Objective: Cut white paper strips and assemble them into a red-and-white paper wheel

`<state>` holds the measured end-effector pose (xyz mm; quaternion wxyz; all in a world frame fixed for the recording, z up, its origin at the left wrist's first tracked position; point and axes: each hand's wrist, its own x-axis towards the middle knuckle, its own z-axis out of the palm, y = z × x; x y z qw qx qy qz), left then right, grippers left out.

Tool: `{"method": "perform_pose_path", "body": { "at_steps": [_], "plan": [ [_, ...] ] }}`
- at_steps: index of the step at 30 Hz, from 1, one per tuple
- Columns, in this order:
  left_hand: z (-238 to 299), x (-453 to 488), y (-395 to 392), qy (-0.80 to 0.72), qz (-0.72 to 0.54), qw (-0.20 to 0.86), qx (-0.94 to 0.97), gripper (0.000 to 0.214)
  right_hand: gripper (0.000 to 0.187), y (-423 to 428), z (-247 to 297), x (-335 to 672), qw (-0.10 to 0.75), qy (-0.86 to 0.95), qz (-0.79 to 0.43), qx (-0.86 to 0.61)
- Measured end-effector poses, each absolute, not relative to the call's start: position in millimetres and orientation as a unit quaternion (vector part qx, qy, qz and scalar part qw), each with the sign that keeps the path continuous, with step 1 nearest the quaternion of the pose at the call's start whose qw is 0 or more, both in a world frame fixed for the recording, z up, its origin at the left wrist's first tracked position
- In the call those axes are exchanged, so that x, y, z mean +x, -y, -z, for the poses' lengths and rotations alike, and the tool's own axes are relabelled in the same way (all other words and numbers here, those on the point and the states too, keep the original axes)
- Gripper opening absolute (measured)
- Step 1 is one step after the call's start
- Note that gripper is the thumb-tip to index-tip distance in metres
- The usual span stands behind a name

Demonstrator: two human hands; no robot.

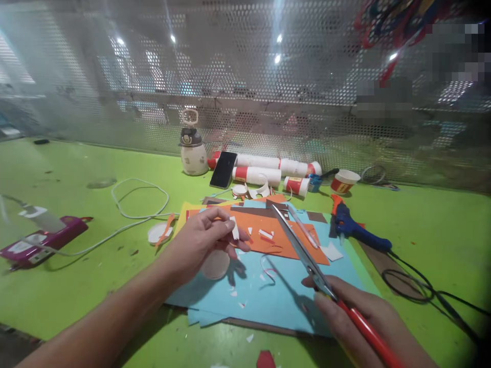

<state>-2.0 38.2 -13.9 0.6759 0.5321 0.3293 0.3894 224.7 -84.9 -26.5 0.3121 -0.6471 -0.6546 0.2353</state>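
Near the centre of the frame, the left hand [199, 232] pinches a small white piece [235, 229] between thumb and forefinger, its other fingers loosely spread below. At the lower right, the right hand [364, 312] has its fingers wrapped around red-handled scissors [315, 276], whose blades point up and left, the tips apart from the white piece. Beneath both lie blue paper [268, 306] and, overlapping it toward the middle, orange paper [278, 243] strewn with scraps, all on a green desk [95, 286]. A blue glue gun [351, 227] rests right of the sheets; a phone [223, 170] leans behind them at upper centre, just beside a white bottle [194, 158]. A purple power strip [65, 237] sits at the left edge.
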Motion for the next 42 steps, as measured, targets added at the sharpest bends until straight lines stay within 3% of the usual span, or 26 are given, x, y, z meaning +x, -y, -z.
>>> {"method": "perform_pose_path", "body": {
  "at_steps": [9,13,20,26,31,36,42],
  "plan": [
    [18,-10,-54,-0.367,-0.386,0.624,0.572,0.017,0.036,84,22,228,0.322,0.667,-0.187,-0.645],
    [30,-10,-66,-0.44,-0.331,0.497,0.67,0.019,0.034,77,29,233,0.336,0.682,-0.142,-0.634],
    [47,-8,-82,-0.494,-0.294,0.391,0.719,0.013,0.03,74,35,230,0.329,0.7,-0.154,-0.615],
    [28,-15,-85,-0.525,-0.301,0.219,0.765,0.019,0.035,75,30,232,0.342,0.702,-0.146,-0.608],
    [10,-3,-79,-0.476,-0.253,0.152,0.829,0.022,0.037,72,31,235,0.339,0.702,-0.138,-0.611],
    [21,27,-81,-0.404,-0.154,0.106,0.895,0.016,0.033,72,35,235,0.344,0.705,-0.137,-0.605],
    [33,30,-90,-0.331,-0.088,0.047,0.938,0.024,0.031,73,32,235,0.336,0.711,-0.124,-0.605]
  ]
}}
